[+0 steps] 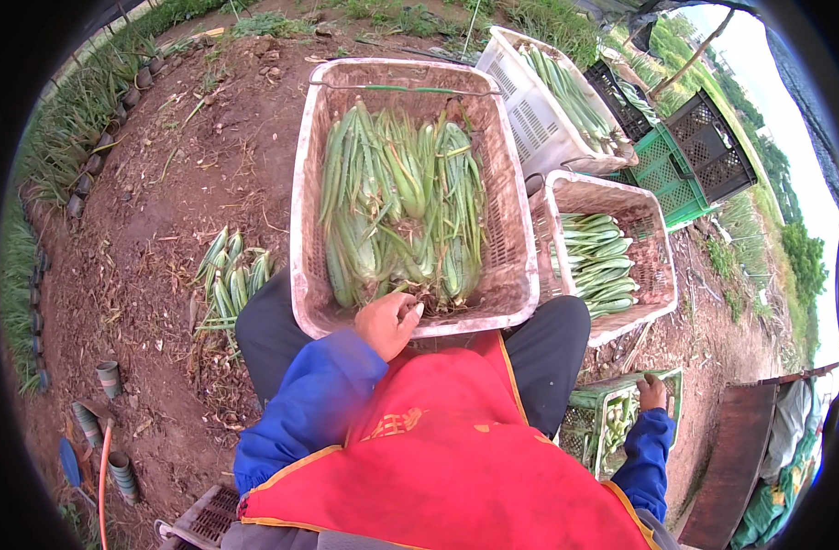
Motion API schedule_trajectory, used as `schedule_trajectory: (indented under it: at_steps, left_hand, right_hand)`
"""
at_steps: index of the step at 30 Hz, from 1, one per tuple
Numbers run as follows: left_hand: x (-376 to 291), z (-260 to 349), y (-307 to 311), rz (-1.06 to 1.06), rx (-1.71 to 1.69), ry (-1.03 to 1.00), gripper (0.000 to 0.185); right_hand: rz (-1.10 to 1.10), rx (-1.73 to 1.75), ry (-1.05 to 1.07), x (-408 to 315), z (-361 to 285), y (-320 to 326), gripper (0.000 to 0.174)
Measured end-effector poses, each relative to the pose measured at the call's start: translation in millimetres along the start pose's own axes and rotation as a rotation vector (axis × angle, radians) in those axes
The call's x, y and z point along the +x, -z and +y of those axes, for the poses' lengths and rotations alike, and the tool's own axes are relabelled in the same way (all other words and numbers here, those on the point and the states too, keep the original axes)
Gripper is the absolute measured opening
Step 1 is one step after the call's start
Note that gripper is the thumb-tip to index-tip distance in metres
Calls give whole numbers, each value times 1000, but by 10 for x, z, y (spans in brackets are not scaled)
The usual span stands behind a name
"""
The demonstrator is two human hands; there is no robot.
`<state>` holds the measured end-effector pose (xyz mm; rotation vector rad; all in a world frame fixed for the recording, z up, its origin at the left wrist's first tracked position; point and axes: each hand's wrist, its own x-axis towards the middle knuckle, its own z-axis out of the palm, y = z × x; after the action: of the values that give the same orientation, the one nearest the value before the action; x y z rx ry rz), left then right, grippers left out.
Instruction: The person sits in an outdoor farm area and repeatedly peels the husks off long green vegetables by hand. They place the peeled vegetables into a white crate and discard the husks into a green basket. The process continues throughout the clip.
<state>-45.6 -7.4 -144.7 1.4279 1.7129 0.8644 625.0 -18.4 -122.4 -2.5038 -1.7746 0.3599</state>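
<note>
A large, dirt-stained plastic crate [414, 330] stands between my knees, filled with green aloe plants [406, 206] that have roots and soil on them. My left hand [390, 323] lies over the crate's near rim beside the root ends, its fingers bent; whether they grip something is hard to tell. Over on the right, my right hand [652, 393] is at the top of a green plastic crate [584, 399] that holds small pale green pieces. What that hand touches there is too small to make out.
Trimmed leaves lie stacked in a crate [660, 254] at right, and a white crate [529, 137] behind it holds more. A leaf pile [232, 275] lies on the soil at left, near plastic pots [109, 379] and an orange hose [104, 467]. Dark and green crates [712, 141] stand at upper right.
</note>
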Motion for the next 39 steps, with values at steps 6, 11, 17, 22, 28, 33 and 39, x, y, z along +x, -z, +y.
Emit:
schedule_trajectory:
  at_steps: [6, 11, 17, 22, 28, 33, 39]
  left_hand:
    - [-39, 55, -24, 19, 184, -67, 28]
    - [30, -10, -110, 42, 250, -305, 24]
    - [43, -23, -153, 24, 347, -300, 23]
    - [75, -5, -161, 38, 423, -320, 26]
    - [84, 9, -142, 8, 447, -318, 29]
    - [67, 23, -162, 44, 437, -297, 30]
    - [31, 37, -112, 34, 290, -209, 37]
  right_hand:
    - [0, 518, 348, 690, -2424, -167, 38]
    - [-395, 430, 820, 939, -4366, -828, 41]
    - [-545, 400, 742, 1178, -5661, -2233, 61]
    - [-155, 491, 587, 1011, -6126, -2884, 65]
    - [-262, 485, 404, 1067, -6233, -2837, 39]
    - [-253, 549, 468, 1248, -6139, -2604, 43]
    - [-765, 1214, 386, 860, -5876, -1412, 33]
